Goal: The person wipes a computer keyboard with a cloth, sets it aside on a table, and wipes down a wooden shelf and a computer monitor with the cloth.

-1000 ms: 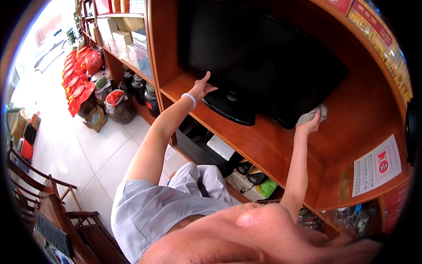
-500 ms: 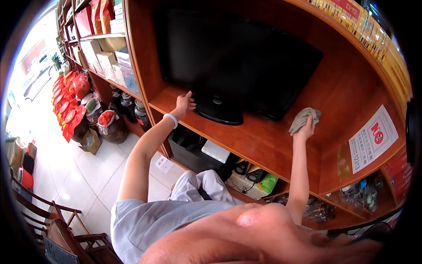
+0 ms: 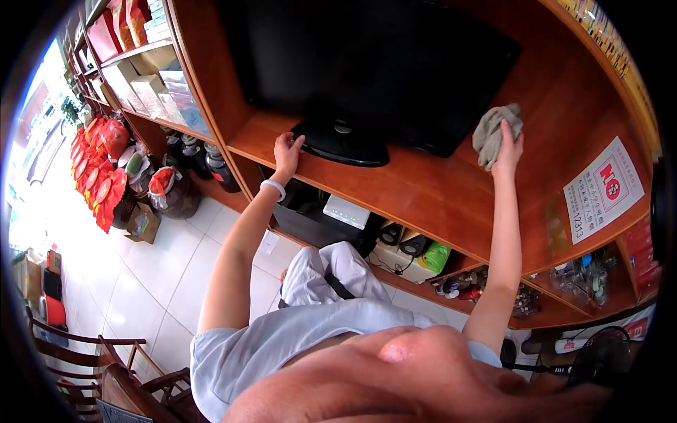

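Note:
A black television (image 3: 367,70) stands inside the wooden cabinet on its glossy oval stand (image 3: 342,146). My left hand (image 3: 286,152), with a pale bracelet on the wrist, is at the left end of that stand, thumb and bent fingers closed on its edge. To the right of the screen, my right hand (image 3: 509,149) grips a crumpled grey-beige cloth (image 3: 488,138). The cloth is held up near the cabinet's back and right side; whether it touches the wood I cannot tell.
Below the shelf board (image 3: 423,190) sit a white router-like box (image 3: 347,211), dark speakers and a green bundle (image 3: 436,258). A printed notice (image 3: 604,189) is on the right. Jars with red covers (image 3: 106,169) line the left; a wooden chair (image 3: 120,381) stands lower left.
My left hand has gone from spread fingers beside the stand to closing on its left end. My right hand and the cloth have shifted up and right. The camera view has moved too.

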Demonstrator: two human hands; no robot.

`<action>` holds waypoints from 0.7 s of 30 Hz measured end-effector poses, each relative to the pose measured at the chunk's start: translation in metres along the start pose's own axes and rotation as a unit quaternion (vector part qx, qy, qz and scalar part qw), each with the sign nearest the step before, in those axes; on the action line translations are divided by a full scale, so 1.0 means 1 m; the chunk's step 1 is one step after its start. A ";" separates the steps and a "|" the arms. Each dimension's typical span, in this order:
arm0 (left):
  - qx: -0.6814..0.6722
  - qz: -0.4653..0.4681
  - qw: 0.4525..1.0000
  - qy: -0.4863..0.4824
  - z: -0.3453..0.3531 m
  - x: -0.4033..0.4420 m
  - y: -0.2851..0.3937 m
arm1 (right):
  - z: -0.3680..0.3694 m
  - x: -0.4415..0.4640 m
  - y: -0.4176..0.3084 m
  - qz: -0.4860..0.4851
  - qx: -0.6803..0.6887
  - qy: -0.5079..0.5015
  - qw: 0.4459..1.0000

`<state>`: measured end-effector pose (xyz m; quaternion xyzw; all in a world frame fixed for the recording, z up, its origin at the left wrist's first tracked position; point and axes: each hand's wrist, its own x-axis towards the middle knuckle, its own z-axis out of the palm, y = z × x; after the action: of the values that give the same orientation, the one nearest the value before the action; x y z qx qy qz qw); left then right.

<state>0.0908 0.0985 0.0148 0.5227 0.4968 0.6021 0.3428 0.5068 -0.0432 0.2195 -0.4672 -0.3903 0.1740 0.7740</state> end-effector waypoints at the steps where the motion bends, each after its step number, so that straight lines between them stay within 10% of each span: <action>1: -0.001 0.000 1.000 -0.001 0.002 0.000 0.000 | 0.003 -0.005 0.011 0.001 0.025 -0.008 1.000; 3: 0.262 0.239 0.934 0.035 0.005 -0.007 0.003 | 0.003 -0.011 0.040 0.020 0.023 -0.030 0.999; 21: 0.415 0.191 0.886 -0.080 0.016 -0.016 0.021 | 0.037 0.003 0.074 0.069 0.086 -0.019 0.994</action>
<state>0.1122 0.0818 0.0297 0.7483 0.5626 0.3512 0.0119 0.4870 0.0176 0.1674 -0.4218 -0.3553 0.2688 0.7897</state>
